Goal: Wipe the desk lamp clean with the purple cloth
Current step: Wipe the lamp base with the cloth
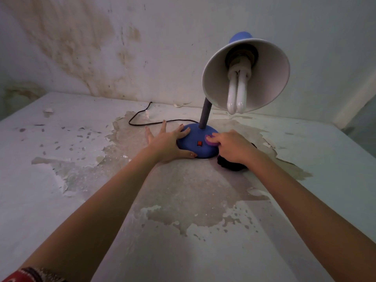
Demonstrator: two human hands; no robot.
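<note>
A blue desk lamp stands near the wall on a round blue base [195,144] with a small red switch [199,143]. Its white-lined shade [264,78] tilts toward me and shows a white bulb [237,94]. My left hand [168,142] lies spread against the left side of the base, thumb at its front edge. My right hand [234,146] presses a bunched purple cloth [210,140] onto the right top of the base. Most of the cloth is hidden under my fingers.
The lamp stands on a white table [81,159] with peeling paint and bare patches. A dark cord [142,117] runs from the base back to the stained wall [101,47]. A dark object [230,164] lies under my right wrist, beside the base.
</note>
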